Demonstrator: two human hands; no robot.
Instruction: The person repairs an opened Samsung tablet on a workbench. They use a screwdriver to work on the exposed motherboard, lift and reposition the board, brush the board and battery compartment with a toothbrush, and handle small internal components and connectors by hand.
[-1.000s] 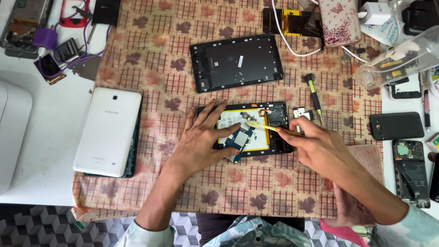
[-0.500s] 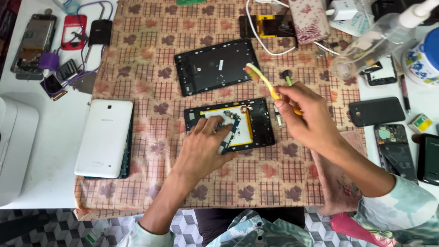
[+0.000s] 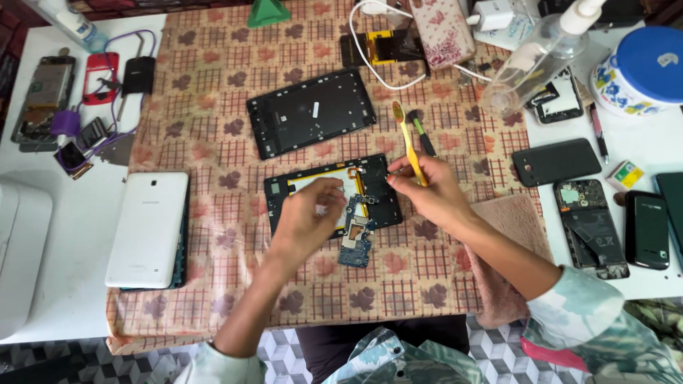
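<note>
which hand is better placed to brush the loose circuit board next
Right. The right hand already grips the yellow toothbrush beside the opened tablet. The left hand is over the circuit board, probably better for steadying it.

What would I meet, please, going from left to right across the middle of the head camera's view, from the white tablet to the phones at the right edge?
White tablet → left hand on the opened tablet → right hand holding the yellow toothbrush → pink cloth → opened phone → black phone.
</note>
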